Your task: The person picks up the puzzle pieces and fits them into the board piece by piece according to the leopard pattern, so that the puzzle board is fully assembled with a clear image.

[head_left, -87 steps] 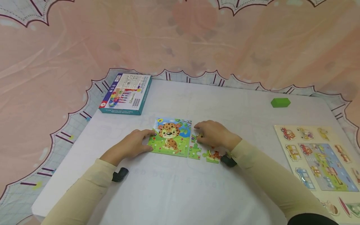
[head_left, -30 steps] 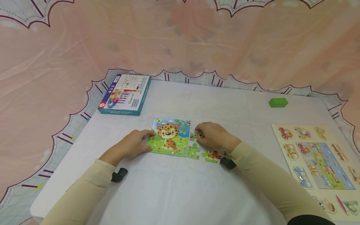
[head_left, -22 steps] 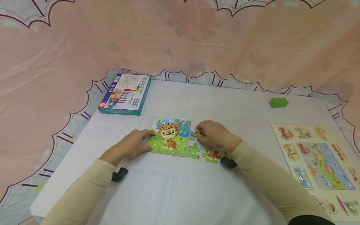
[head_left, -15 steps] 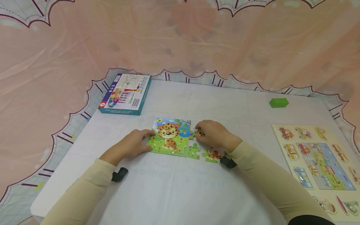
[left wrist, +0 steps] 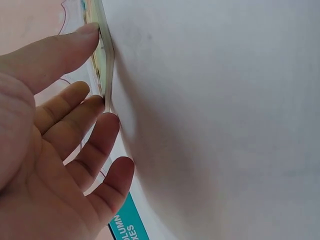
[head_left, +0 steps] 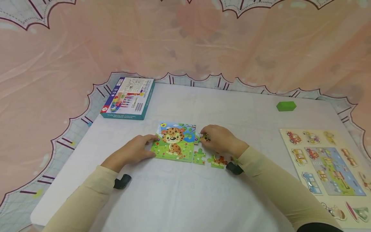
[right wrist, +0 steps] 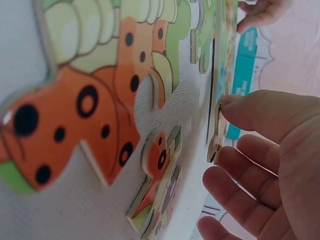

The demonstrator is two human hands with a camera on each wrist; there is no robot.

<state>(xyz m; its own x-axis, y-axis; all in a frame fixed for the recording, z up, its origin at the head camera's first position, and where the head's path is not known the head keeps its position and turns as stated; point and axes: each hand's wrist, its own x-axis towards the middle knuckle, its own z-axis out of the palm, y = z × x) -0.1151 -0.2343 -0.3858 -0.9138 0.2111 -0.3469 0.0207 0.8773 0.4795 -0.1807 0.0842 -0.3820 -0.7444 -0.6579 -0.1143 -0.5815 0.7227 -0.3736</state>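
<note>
Head view: left hand [head_left: 131, 150] loosely open, thumb and forefinger touching near edge of leopard board [head_left: 175, 143]; board lies just inward of it. Right hand [head_left: 221, 138] pinches spotted piece [head_left: 205, 137] at fingertips, just beside board. Green piece [head_left: 198, 157] and paw piece [head_left: 218, 161] lie near right hand, on person's side.

Left wrist view: thumb on board's edge, other fingers loosely bent; teal box [left wrist: 129, 220] beyond little finger.

Right wrist view: spotted piece between thumb and fingers.

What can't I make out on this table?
- Head: leopard puzzle piece, partly covered by the right hand.
- Head: vehicle puzzle board, right side cut off by the frame edge.
- Head: teal-sided box, fine print too small.
- Right wrist: left hand, cut off by the top edge.
</note>
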